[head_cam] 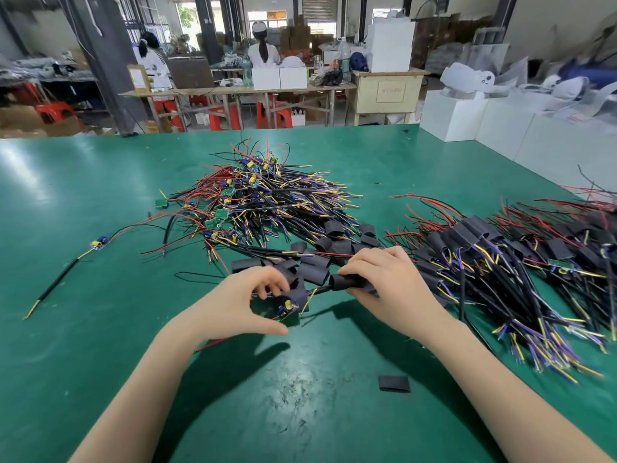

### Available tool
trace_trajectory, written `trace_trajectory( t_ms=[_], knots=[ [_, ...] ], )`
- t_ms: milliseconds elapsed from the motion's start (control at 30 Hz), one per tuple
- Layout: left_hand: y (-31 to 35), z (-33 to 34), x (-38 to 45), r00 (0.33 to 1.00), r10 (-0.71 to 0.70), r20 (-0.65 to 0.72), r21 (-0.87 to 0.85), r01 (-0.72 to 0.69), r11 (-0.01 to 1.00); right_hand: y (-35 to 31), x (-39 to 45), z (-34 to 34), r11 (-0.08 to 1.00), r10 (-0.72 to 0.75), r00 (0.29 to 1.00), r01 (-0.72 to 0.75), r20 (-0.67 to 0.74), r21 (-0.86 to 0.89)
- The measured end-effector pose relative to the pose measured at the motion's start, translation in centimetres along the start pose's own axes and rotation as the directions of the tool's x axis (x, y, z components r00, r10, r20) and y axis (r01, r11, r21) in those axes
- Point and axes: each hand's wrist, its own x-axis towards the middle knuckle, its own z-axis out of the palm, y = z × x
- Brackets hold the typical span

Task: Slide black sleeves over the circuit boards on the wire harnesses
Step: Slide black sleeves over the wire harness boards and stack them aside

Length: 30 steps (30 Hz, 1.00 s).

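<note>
Mid-sleeving, near the middle of the desk (100,329). Right hand (390,289) is curled around a black sleeve (350,284) that already sits on the black cable (322,289); left hand (247,302) pinches the harness just beside the circuit board (287,307), thumb stretched out underneath, fingers bent over the top. Sleeve is near the board but not yet over it. Main risk: the sleeve mouth catches on the yellow capacitor or the board's edge and bunches up (board looks tilted, not in line with the cable), so the board would probably need to be turned flat before the push. Second: pulling hard against the left-hand pinch could stress the thin coloured wires at the solder joints. Third: the loose sleeves (310,262) lying just behind the hands could get dragged along or knocked into the unsleeved pile (263,198) toward the far edge. One stray sleeve (394,383) lies alone toward the near edge, easy to sweep off with a forearm. Finished pile (500,262) lies toward the right edge, close enough for its wire ends to tangle with this harness.
</note>
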Motion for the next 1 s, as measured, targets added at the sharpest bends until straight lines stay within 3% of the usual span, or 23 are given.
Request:
trace_trajectory(
  t_ms=[300, 433, 533, 633, 733, 1000],
  knots=[
    [0.6, 0.4, 0.1, 1.0, -0.005, 0.03, -0.193, 0.011, 0.981, -0.5, 0.0, 0.2, 0.998, -0.03, 0.999, 0.033, -0.041, 0.059],
    [1.7, 0.9, 0.1, 0.996, -0.06, 0.069, -0.532, 0.088, 0.842, -1.3, 0.2, 0.1, 0.988, -0.079, 0.995, 0.086, -0.061, 0.126],
    [2.4, 1.1, 0.2, 0.993, -0.114, 0.032, -0.62, 0.109, 0.777, -1.6, 0.2, 0.0, 0.989, -0.091, 0.991, 0.101, -0.096, 0.111],
    [2.6, 1.1, 0.3, 0.99, -0.144, 0.006, -0.637, 0.115, 0.762, -1.5, 0.2, -0.1, 0.993, -0.093, 0.991, 0.1, -0.098, 0.066],
    [2.6, 1.1, 0.2, 0.992, -0.116, -0.049, -0.584, 0.066, 0.809, -1.6, 0.2, 0.0, 0.992, -0.113, 0.99, 0.117, -0.086, 0.048],
    [2.6, 1.0, 0.3, 0.978, -0.014, -0.208, -0.443, -0.081, 0.893, -1.9, 0.1, 0.0, 0.972, -0.039, 0.999, 0.039, -0.003, 0.231]
  ],
)
